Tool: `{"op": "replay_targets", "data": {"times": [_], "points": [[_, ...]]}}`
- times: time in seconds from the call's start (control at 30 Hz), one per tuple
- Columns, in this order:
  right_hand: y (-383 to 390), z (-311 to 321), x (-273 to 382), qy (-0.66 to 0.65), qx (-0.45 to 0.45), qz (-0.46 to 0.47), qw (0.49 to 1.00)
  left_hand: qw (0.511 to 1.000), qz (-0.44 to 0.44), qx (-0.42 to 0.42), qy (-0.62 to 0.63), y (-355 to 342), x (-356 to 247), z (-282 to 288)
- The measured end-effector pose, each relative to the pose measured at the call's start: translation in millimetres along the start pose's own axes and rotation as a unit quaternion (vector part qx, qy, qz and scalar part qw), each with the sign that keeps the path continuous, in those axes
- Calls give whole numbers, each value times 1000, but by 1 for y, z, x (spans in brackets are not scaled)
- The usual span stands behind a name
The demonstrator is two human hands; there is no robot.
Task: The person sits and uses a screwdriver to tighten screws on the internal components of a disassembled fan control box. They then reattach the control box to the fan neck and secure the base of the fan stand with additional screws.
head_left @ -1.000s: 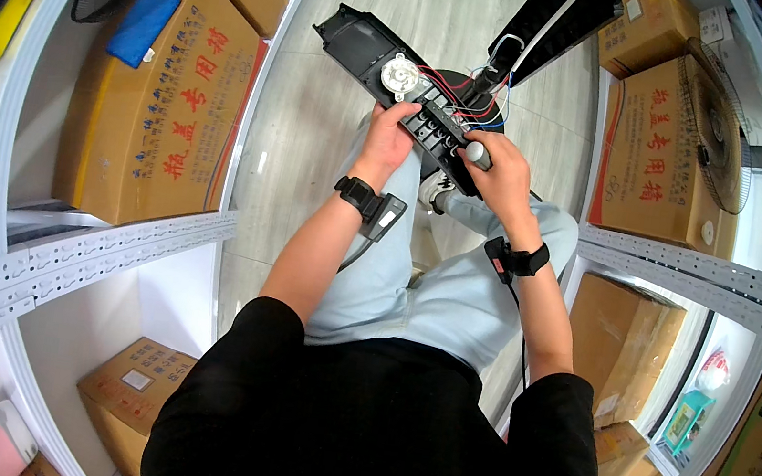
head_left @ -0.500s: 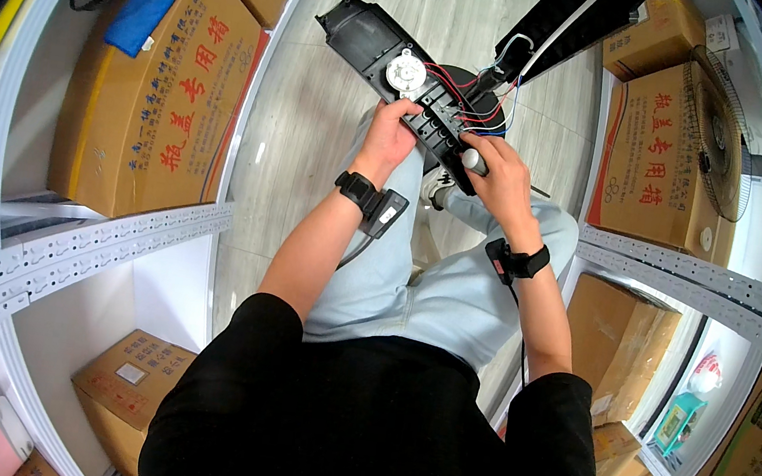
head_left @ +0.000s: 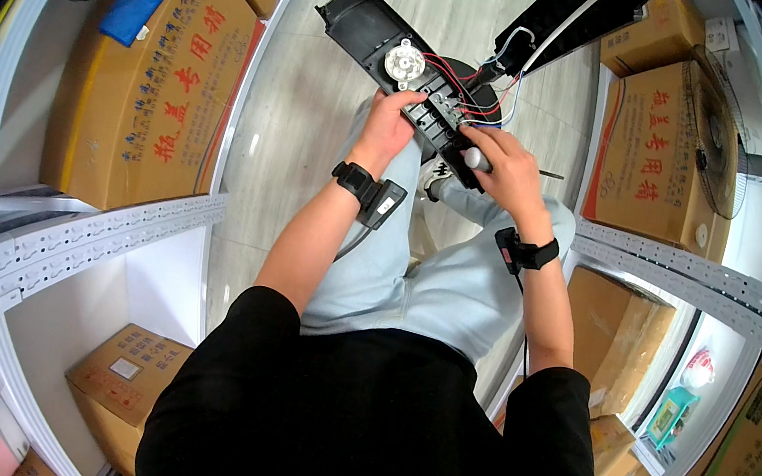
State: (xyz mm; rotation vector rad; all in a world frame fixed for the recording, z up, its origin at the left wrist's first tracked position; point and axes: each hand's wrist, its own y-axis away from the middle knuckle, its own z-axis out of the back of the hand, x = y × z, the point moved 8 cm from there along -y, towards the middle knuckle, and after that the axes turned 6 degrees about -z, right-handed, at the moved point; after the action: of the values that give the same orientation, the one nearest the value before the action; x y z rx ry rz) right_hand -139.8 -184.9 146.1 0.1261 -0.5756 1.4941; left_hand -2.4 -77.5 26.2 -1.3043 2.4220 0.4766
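Note:
My left hand (head_left: 387,125) grips the lower left side of a long black plastic housing (head_left: 356,28), its thumb lying on it beside a white round part (head_left: 405,66). Red, white and blue wires (head_left: 476,98) run over the housing's dark switch section (head_left: 436,115) toward a black upright column (head_left: 563,21). My right hand (head_left: 506,168) is closed round the grey handle of a screwdriver (head_left: 476,159), with its thin shaft sticking out to the right behind the fingers; my fingertips are at the switch section. A black round base (head_left: 482,92) is partly hidden behind the housing.
Metal shelves (head_left: 172,215) on both sides hold cardboard boxes (head_left: 87,132), with a blue cloth (head_left: 137,4) on one and a wire fan grille (head_left: 717,138) at the right. My legs (head_left: 362,274) and a shoe (head_left: 432,177) are below the housing, over the floor (head_left: 264,174).
My right hand has turned slightly and the screwdriver's shaft now shows beyond it to the right. The housing and both hands have shifted a little up in view.

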Motion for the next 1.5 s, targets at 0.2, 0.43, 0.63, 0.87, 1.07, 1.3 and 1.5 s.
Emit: {"op": "replay_targets", "data": {"times": [0.2, 0.43, 0.63, 0.87, 1.07, 1.3, 1.5], "points": [[15, 63, -24, -77, -151, -70, 983, 1000, -15, -3, -5, -1, -1, 10], [19, 139, 22, 67, -260, -87, 959, 1000, -9, 1, -7, 0, -3, 3], [-15, 116, 62, -140, -233, -57, 961, 999, -34, 0, -39, 2, -4, 0], [-56, 62, 87, -166, -203, -36, 964, 999, -13, -4, -31, 8, -10, -3], [-69, 45, 90, -162, -213, -22, 963, 1000, -15, -1, -9, 12, -15, -12], [-64, 49, 82, -184, -226, -67, 954, 999, -15, -26, -29, 11, -13, -4], [-37, 54, 34, -394, -225, -215, 865, 999, -44, -12, 0, 8, -14, -8]]}}
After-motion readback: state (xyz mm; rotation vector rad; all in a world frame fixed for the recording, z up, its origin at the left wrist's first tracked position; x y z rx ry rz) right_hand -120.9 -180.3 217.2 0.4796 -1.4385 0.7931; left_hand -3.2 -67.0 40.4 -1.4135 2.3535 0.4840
